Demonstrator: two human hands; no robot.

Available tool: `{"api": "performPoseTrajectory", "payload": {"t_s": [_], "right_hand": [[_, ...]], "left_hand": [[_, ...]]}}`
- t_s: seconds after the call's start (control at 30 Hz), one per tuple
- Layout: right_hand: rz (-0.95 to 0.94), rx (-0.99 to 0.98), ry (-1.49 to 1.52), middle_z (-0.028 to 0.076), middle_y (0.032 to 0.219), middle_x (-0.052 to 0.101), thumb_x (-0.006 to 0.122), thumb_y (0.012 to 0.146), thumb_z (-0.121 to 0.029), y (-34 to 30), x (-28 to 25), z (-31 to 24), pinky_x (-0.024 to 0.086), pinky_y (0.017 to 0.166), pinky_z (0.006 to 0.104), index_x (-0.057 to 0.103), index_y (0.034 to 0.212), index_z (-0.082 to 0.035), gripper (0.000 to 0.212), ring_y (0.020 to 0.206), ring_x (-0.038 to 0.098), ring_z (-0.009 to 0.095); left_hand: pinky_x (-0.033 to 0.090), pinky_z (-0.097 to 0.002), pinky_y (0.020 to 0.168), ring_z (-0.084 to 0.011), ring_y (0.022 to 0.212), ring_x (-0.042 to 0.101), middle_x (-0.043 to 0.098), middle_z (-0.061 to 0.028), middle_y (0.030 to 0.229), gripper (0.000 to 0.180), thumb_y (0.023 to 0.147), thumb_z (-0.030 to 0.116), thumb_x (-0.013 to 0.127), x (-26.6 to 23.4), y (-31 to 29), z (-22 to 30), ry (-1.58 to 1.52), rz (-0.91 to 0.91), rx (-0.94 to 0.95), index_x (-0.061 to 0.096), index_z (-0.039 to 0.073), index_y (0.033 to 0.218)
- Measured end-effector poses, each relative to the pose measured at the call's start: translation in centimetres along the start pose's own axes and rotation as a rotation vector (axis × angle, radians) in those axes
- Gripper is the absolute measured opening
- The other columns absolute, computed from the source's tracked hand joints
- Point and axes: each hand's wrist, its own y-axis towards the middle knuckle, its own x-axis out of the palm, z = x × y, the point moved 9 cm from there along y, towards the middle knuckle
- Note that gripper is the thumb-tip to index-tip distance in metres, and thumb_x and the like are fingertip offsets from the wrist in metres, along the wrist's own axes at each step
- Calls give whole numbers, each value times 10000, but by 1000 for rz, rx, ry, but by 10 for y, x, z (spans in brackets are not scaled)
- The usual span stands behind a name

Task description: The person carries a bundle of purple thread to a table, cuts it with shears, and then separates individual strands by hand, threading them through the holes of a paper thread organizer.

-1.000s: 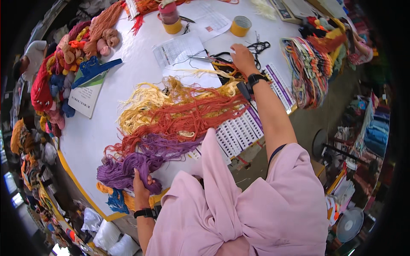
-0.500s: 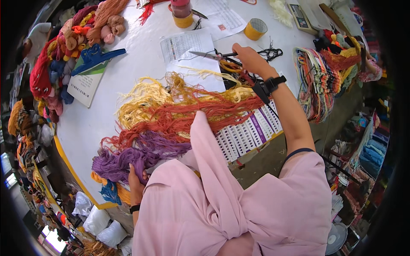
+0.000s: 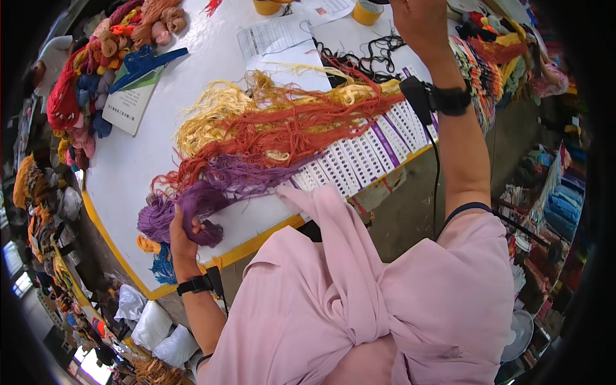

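Note:
My left hand point(image 3: 185, 236) is closed on a skein of purple yarn point(image 3: 204, 208) near the table's front-left edge. The skein's loose strands trail right across the table. Beyond it lie rust-red yarn point(image 3: 269, 136) and pale to golden yellow yarn point(image 3: 212, 114), spread in a long tangled bundle. My right hand point(image 3: 420, 24) is raised at the top edge, past the far right end of the bundle. Most of its fingers are cut off by the frame. A dark piece of something shows just left of it, too little to name.
Printed shade cards point(image 3: 359, 160) lie under the bundle's right end. Black cords point(image 3: 378, 54), paper sheets point(image 3: 273, 38) and yellow tape rolls point(image 3: 367, 13) lie farther back. A blue clip point(image 3: 144, 64) holds a pad at left, beside piled yarn point(image 3: 64, 106). Multicoloured skeins point(image 3: 471, 74) hang at right.
My right hand, which gripped scissors over the bundle, has moved up and right to the frame's edge. My left hand has lifted part of the purple skein slightly. The view has shifted.

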Motion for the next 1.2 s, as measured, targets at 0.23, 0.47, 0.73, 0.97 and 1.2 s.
{"api": "performPoseTrajectory", "payload": {"t_s": [0.23,0.47,0.73,0.97,1.2], "right_hand": [[-372,320,603,100,908,709,638,922,-156,-119,77,-122,514,738,318,571,1031,-23,184,824,684,219],[-510,699,995,118,906,717,578,942,-38,-254,193,-259,524,724,262,478,1033,-11,137,838,678,125],[-580,1230,2094,-8,980,568,397,1058,-245,-317,230,-349,445,746,210,514,1240,-62,283,838,533,62],[-905,827,1559,4,909,583,663,908,-162,-308,213,-377,431,632,224,456,1380,-48,528,746,533,67],[-929,1232,1855,88,903,591,605,887,-159,-372,216,-350,453,723,239,428,1419,-2,583,756,562,132]], "left_hand": [[488,-271,669,-85,612,452,670,-168,1119,491,919,375,651,4,-54,49,-32,-292,384,562,-23,1191],[443,-228,606,-68,571,455,682,-178,1062,388,852,188,707,-8,-102,33,61,-469,354,591,-53,1134],[398,-206,534,-61,557,495,646,-16,783,157,816,-3,660,-47,-126,23,217,-241,367,657,-12,973],[378,-203,514,-43,564,510,631,7,705,124,831,109,681,-42,-134,-2,563,-405,198,679,9,904],[439,-223,571,-63,557,507,600,-8,666,136,836,123,719,-90,-126,-21,397,-353,17,667,0,864]]}}
